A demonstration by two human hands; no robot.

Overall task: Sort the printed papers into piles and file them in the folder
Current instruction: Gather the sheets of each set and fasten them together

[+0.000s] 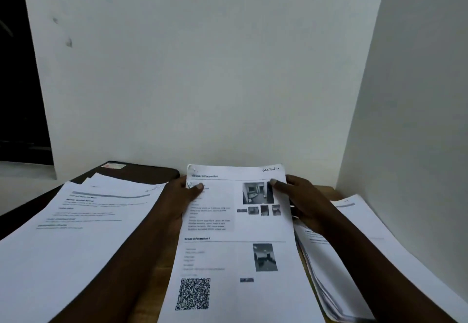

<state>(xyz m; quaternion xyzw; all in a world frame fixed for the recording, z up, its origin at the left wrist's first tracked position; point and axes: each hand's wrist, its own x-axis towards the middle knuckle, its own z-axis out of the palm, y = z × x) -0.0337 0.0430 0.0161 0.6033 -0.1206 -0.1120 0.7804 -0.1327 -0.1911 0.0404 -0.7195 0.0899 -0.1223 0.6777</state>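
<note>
- White walls [202, 69] meet in a corner at the right, and a dark opening shows at the far left.
- Below them stands a wooden table [162, 267]; only strips of its top show between the papers.
- A dark folder [141, 170] lies closed at the back left of the table, close to the wall, with a small label [114, 166] near its far edge.
- One pile of printed papers [76, 234] lies on the left, fanned a little, its far end overlapping the folder.
- A second pile [374, 226] lies on the right, its sheets splayed at the near edge, partly under the right forearm.
- Between the two piles a printed sheet [238, 234] is held by both hands near its top; its lower end runs out of view.
- That sheet carries bold headings, a few grey photos [257, 193], a square code [193, 294] low on the left and a handwritten note [269, 169] in the top right corner.
- The left hand [181, 196] grips the sheet's left edge, thumb pressed on the printed face; the other fingers are hidden behind the paper.
- The right hand [296, 196] grips the right edge the same way, its thumb beside the largest photo.
- I cannot tell whether the held sheet touches the table or is a single page.
</note>
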